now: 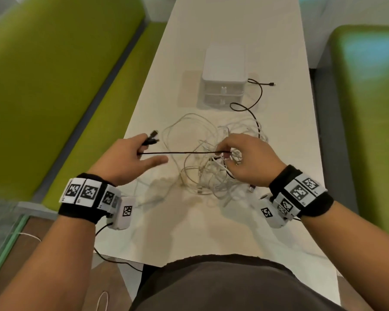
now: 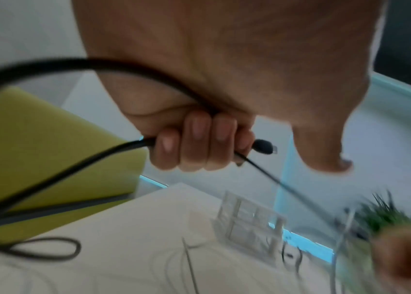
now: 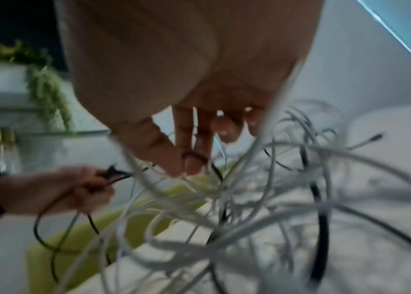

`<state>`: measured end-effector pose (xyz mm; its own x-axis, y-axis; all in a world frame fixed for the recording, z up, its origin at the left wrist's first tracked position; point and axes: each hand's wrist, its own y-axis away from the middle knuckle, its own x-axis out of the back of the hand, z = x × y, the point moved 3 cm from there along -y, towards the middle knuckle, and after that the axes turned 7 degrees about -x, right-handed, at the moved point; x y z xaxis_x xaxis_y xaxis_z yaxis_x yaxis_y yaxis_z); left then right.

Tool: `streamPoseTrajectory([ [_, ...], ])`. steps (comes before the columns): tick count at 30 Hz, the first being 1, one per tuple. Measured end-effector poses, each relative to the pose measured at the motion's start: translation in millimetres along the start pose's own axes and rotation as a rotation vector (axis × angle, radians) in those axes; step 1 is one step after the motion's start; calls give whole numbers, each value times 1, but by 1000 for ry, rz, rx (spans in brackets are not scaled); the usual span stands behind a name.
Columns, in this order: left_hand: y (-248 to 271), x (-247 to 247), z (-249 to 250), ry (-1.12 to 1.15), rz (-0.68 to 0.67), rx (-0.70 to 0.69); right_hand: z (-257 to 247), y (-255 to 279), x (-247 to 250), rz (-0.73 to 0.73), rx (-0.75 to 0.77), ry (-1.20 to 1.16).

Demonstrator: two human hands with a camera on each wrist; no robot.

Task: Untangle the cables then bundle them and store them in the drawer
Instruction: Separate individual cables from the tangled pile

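Note:
A tangle of white cables (image 1: 202,162) lies on the white table (image 1: 189,232), with a thin black cable (image 1: 180,152) running through it. My left hand (image 1: 130,160) grips the black cable (image 2: 134,145) in curled fingers, thumb out, its plugs (image 1: 152,138) sticking past the fingers. The cable stretches taut to my right hand (image 1: 245,160), which pinches it (image 3: 194,157) between thumb and fingertips above the tangle (image 3: 237,199). A small white two-drawer box (image 1: 224,79) stands behind the tangle, both drawers closed. More black cable (image 1: 255,99) loops beside it on the right.
Green padded benches flank the table on the left (image 1: 54,86) and right (image 1: 368,108). The table's near edge is by my body. A black lead (image 1: 112,257) hangs from the left wrist camera.

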<state>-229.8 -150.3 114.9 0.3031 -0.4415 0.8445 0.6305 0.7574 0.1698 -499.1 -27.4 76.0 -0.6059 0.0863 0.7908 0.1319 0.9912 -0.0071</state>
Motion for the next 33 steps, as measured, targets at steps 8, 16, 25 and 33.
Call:
streamPoseTrajectory([
  [8, 1, -1, -16, 56, 155, -114, 7, -9, -12, -36, -185, -24],
  [16, -5, -10, 7, 463, 394, -135, 5, -9, -6, -103, -186, 346],
  [25, -17, -59, 80, 307, 333, -327, -33, -9, -1, -28, 45, 54],
  [33, -22, -63, 79, 146, 90, -123, -13, -3, -11, -6, -20, 75],
])
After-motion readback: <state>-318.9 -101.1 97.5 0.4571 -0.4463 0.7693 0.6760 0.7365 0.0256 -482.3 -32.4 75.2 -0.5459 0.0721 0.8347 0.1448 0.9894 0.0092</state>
